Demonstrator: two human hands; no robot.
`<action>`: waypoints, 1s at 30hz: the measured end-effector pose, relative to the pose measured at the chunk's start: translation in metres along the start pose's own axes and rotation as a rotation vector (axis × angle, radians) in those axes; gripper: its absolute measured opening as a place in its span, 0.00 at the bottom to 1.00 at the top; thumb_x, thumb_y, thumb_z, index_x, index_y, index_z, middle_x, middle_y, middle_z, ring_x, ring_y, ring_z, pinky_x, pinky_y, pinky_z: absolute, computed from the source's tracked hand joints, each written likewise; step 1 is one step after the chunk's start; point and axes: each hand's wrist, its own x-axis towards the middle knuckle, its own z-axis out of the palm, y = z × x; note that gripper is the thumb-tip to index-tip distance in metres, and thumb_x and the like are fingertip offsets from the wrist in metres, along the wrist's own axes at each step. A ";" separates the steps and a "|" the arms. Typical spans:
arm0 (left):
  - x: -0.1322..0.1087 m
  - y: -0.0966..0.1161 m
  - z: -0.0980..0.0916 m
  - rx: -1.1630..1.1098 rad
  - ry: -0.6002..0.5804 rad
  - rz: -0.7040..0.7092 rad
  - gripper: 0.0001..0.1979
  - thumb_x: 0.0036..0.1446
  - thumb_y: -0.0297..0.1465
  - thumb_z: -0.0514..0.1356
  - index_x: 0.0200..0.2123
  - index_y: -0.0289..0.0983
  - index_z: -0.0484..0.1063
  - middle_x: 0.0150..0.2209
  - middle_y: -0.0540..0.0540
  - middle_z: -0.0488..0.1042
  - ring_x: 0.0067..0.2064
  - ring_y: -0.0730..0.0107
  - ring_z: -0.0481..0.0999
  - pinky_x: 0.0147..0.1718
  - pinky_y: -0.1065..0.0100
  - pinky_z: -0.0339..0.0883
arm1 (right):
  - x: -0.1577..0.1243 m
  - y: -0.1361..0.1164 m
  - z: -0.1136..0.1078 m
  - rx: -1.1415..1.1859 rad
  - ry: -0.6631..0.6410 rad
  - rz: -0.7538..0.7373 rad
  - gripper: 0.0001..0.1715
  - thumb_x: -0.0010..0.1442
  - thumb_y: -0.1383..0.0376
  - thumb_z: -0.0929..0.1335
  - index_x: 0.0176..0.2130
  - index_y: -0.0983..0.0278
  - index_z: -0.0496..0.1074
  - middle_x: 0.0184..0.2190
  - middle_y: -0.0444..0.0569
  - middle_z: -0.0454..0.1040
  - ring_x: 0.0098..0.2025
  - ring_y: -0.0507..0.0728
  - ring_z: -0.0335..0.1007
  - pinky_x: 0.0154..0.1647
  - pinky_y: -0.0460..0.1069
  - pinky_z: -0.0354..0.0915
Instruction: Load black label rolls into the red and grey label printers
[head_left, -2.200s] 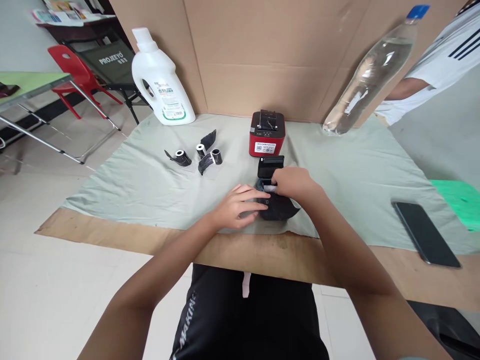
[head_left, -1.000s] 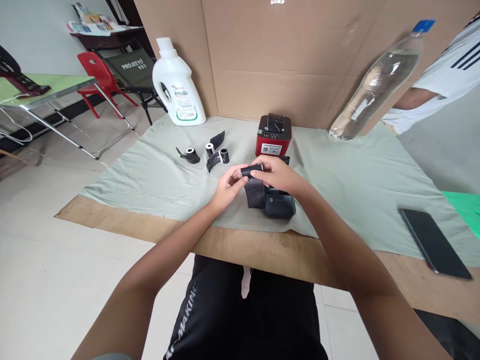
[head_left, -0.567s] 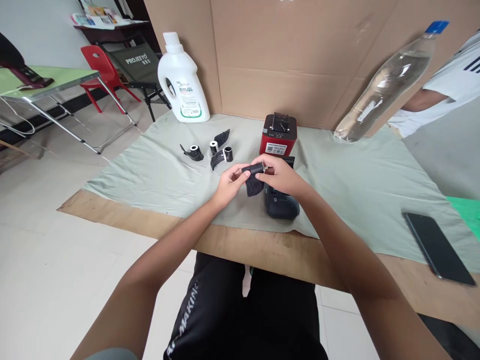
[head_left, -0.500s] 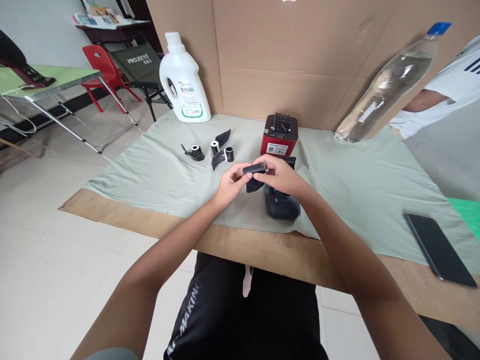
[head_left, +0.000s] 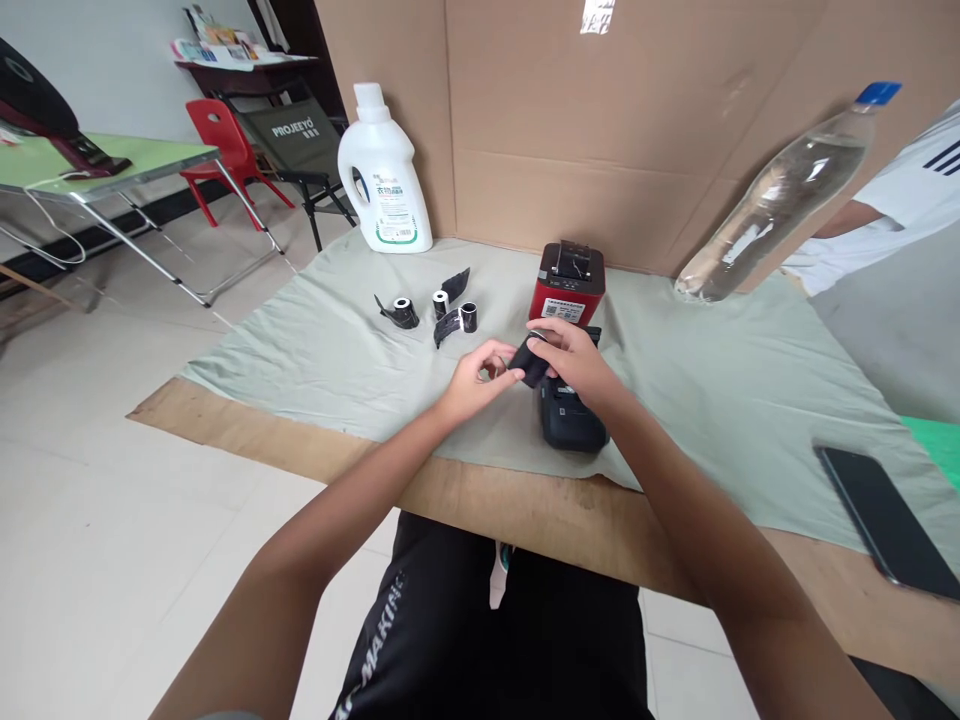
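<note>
A small black paper roll is tilted between my two hands, above the front of the table. My right hand grips its upper right end. On the lower left end, the thumb and fingertips of my left hand hold the roll. Just beneath my right hand lies a black handheld printer, its upper part partly covered by that hand. Behind it stands a red and black printer with a dark strip on top. Several similar rolls, including one roll with a loose black tail, rest to the left.
A white detergent bottle stands at the back left against a cardboard panel. A large clear bottle leans at the back right, near another person's sleeve. A phone lies near the right front on green-grey cloth.
The roll has turned from nearly level to a steeper slant, its right end up, and its loose flap no longer hangs plainly below. The whole view has shifted slightly.
</note>
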 end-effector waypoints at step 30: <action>-0.003 0.006 -0.011 0.422 -0.017 0.266 0.37 0.56 0.45 0.73 0.65 0.42 0.69 0.46 0.43 0.81 0.47 0.57 0.80 0.53 0.53 0.74 | -0.002 -0.006 -0.003 0.010 -0.177 0.116 0.22 0.58 0.53 0.75 0.48 0.62 0.76 0.22 0.36 0.61 0.21 0.48 0.52 0.24 0.47 0.52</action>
